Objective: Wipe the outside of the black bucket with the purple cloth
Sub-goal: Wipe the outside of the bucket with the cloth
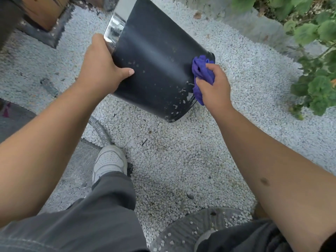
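We wipe the black bucket (156, 57) over the gravel (181, 160).
Our left hand (101, 64) grips its rim; our right hand (212, 86) presses the bunched purple cloth (201, 71) near its base, where pale specks remain.

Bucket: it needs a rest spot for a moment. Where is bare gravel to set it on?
White gravel lies bare between the white shoe, the tilted black plastic bucket and the right forearm. It is crowded by the grey ribbed hose and the green plants.
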The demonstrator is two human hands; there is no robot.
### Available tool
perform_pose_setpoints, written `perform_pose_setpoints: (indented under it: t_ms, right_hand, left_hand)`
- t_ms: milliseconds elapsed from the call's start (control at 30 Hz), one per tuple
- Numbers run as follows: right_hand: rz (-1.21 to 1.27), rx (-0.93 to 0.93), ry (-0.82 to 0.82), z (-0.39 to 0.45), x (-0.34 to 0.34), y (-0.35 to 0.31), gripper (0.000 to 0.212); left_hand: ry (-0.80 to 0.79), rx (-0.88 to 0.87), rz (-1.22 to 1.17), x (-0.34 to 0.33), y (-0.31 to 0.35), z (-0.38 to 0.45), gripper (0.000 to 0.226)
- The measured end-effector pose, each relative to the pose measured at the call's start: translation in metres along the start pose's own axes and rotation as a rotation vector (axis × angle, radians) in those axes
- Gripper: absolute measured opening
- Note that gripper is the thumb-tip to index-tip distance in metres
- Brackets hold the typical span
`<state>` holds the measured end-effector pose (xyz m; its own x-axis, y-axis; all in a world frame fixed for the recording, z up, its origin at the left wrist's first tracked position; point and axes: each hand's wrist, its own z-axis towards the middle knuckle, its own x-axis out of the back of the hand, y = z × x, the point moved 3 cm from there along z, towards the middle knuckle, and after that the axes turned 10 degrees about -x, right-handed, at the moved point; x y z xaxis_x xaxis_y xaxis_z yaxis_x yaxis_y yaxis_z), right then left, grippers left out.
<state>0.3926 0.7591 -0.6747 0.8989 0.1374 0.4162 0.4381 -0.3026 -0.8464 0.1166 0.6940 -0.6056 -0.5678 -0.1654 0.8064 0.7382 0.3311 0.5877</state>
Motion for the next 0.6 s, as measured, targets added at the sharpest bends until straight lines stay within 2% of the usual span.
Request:
perform_pose_setpoints:
  t_ms: [367,600]
  right_hand:
    - [-0.297,0.254,0.000,-0.038,-0.007,0.024,0.050]
    - [-0.622,0.491,-0.139,-0.060,-0.031,0.053,0.067]
  left_hand:
    - [-0.004,-0.034,0.023,-0.005,0.018,0.009,0.060]
    - [-0.016,-0.033,0.034,-0.006,0.018,0.011,0.061]
